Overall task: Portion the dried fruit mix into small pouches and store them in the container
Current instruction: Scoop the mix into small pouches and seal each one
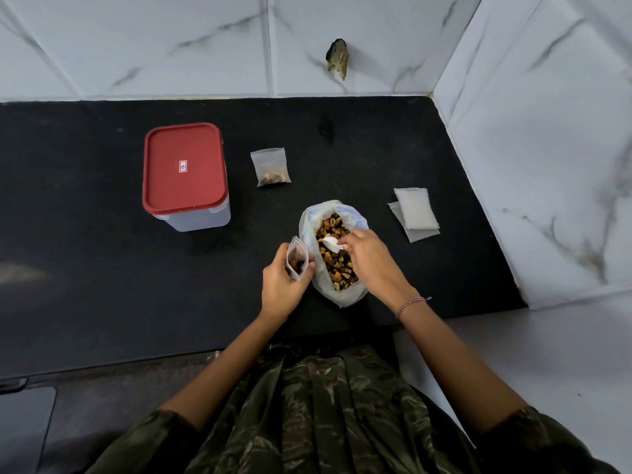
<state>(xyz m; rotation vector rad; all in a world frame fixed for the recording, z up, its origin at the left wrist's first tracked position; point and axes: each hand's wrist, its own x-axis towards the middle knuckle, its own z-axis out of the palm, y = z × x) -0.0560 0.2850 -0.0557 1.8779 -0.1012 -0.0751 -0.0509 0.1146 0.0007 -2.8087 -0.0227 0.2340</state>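
Note:
A white plastic bag (345, 292) full of dried fruit mix (337, 261) lies open on the black counter. My right hand (367, 256) reaches over its mouth and holds a small white scoop (331, 243) above the fruit. Just left of the bag, my left hand (282, 287) grips a small clear pouch (294, 256) upright, its mouth open and some fruit in the bottom. Another pouch with fruit (271, 166) lies flat farther back. The clear container with a red lid (185, 174) stands shut at the back left.
A small stack of empty pouches (415, 213) lies to the right of the bag. The black counter (102, 268) meets marble-tiled walls at the back and on the right. Its front edge runs just before my body.

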